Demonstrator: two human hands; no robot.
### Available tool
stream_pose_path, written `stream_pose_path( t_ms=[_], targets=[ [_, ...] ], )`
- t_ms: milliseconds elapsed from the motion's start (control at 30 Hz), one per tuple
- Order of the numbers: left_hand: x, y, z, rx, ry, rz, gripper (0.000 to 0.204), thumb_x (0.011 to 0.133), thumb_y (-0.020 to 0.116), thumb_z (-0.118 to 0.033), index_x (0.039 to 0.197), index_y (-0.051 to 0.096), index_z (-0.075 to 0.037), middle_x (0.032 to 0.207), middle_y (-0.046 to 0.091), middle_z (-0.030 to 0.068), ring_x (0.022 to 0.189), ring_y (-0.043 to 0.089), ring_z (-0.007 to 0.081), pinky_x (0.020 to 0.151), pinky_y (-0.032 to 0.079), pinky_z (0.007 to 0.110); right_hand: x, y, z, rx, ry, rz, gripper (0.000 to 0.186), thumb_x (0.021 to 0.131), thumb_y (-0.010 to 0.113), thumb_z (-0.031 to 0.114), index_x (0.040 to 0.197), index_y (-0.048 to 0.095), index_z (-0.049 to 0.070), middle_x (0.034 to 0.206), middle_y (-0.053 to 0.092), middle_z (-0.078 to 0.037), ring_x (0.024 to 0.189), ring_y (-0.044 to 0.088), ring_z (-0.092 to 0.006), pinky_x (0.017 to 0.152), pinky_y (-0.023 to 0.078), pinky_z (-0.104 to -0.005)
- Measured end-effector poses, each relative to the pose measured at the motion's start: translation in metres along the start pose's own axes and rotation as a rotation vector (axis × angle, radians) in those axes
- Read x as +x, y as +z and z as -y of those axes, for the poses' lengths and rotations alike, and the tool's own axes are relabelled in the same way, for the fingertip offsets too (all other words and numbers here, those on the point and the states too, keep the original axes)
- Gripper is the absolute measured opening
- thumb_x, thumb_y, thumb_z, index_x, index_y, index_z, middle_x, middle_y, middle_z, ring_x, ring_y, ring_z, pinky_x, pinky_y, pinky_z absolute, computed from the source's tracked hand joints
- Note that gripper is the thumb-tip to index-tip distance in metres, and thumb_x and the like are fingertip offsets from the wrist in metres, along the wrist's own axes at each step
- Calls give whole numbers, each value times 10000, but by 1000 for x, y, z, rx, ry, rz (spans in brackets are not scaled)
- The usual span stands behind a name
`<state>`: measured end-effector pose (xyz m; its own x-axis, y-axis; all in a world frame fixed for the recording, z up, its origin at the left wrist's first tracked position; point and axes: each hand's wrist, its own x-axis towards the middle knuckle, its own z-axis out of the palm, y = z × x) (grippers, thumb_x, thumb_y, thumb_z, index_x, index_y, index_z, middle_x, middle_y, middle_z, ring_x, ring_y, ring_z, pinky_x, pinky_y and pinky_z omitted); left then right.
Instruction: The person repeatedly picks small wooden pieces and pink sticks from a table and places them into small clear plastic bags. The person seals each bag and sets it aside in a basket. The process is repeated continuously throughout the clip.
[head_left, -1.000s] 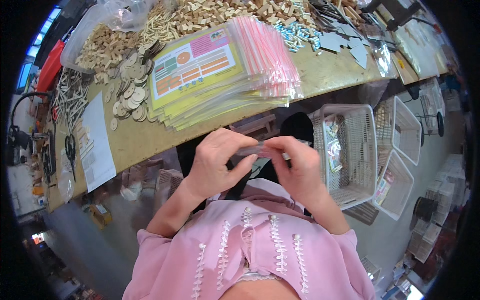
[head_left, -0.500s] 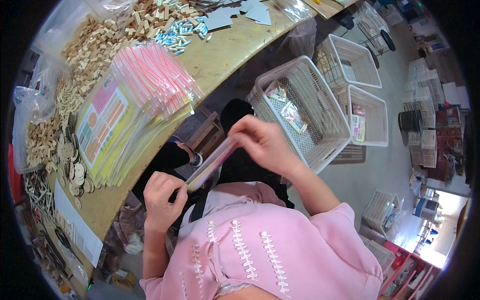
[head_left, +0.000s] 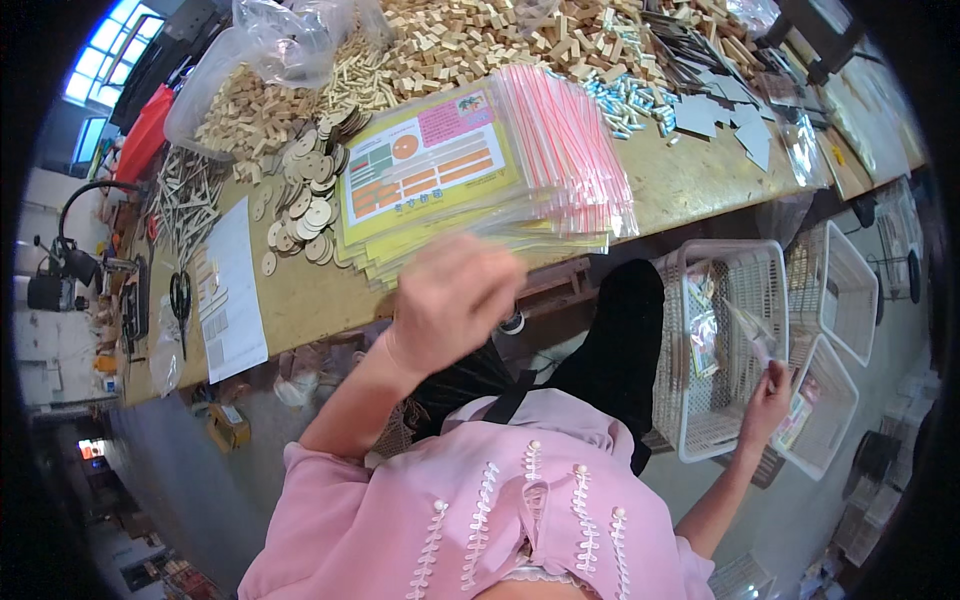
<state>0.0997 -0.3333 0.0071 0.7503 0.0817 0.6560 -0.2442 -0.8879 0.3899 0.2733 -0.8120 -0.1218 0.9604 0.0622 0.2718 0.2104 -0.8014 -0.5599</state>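
Observation:
My left hand (head_left: 455, 300), blurred by motion with its fingers bent, is raised just in front of the stack of plastic bags (head_left: 420, 170) with yellow printed cards. I cannot tell whether anything is in it. At the right, my right hand (head_left: 768, 398) is closed on a clear plastic packet (head_left: 755, 335), held over a white plastic basket (head_left: 680, 400) that has printed packets (head_left: 703, 340) in it. On the worktable (head_left: 690, 175) lie wooden discs (head_left: 305, 200), heaps of small wooden blocks (head_left: 440, 45), blue and white pegs (head_left: 625, 105) and pale flat squares (head_left: 750, 140).
Two further white baskets (head_left: 845, 290) stand on the floor to the right. Scissors (head_left: 180, 305) and a white sheet (head_left: 230, 290) lie at the table's left, near a plastic tub (head_left: 200, 105). A wooden stool (head_left: 555, 285) is partly visible under the table, beside my legs.
My hands held a packet between them; they are now apart. My left hand has risen toward the bag stack, and my right has carried the packet rightward to the basket. The view has swung.

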Motion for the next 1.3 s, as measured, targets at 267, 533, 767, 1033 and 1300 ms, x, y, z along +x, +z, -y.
stream_pose_path(
  t_ms=[267, 533, 767, 1033, 1300],
  targets=[
    [40, 29, 49, 397, -227, 72, 446, 880, 755, -225, 1274, 661, -37, 1238, 674, 161, 1150, 621, 360, 976, 513, 434, -31, 65, 96, 102, -215, 250, 110, 926, 637, 11, 1017, 696, 30, 971, 707, -182, 911, 688, -384, 799, 538, -436],
    [26, 29, 59, 146, -238, 14, 160, 949, 685, -151, 1073, 732, -61, 1056, 723, 141, 999, 678, 328, 890, 541, 427, -28, 81, 156, 148, -370, 330, 67, 898, 663, 55, 960, 686, 57, 910, 695, -166, 862, 680, -391, 725, 552, -471],
    [5, 7, 44, 13, -318, -231, 251, 1018, 589, -24, 1234, 690, 55, 1161, 736, 138, 1036, 686, 217, 971, 503, 342, -30, 77, 235, 573, -422, 526, 161, 948, 675, 202, 947, 709, 44, 850, 702, -146, 795, 701, -331, 698, 563, -416],
    [-46, 8, -27, -121, 180, 194, 285, 792, 720, 44, 1074, 751, 17, 1077, 754, 161, 950, 724, 318, 827, 577, 387, -31, 68, 280, 1181, 110, 1042, 277, 1018, 628, 260, 1006, 685, -11, 851, 733, -63, 694, 700, -113, 570, 549, -266],
    [-95, 35, -25, -322, -64, 316, 311, 741, 752, 46, 1045, 755, -15, 1049, 743, 122, 891, 710, 316, 787, 578, 397, -59, 77, 232, 930, 402, 1354, 258, 1041, 599, 203, 1063, 692, -37, 918, 747, -100, 729, 727, -140, 598, 562, -242]
  ],
)
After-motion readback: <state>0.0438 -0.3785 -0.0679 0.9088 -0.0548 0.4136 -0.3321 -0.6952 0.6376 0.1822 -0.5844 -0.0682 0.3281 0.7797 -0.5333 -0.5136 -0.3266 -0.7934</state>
